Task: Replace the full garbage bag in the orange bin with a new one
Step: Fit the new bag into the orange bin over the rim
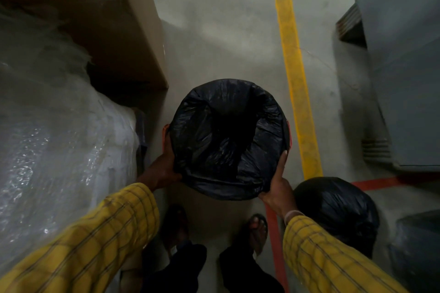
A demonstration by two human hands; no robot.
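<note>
The orange bin (288, 126) shows only as a thin orange sliver at its right rim; a new black bag (228, 140) lines it and folds over the whole rim. My left hand (164, 164) grips the bin's left side over the bag. My right hand (277, 185) presses against its lower right side. The bin is held between both hands, in front of my feet. The full, tied black garbage bag (333, 207) sits on the floor to the right, behind my right wrist.
A large cardboard box (100, 26) and bubble-wrapped goods (52, 131) crowd the left. Grey metal cabinets (404, 66) stand on the right. A yellow floor line (297, 83) and red tape (273, 245) run along the concrete floor. My sandalled feet (257, 233) are below the bin.
</note>
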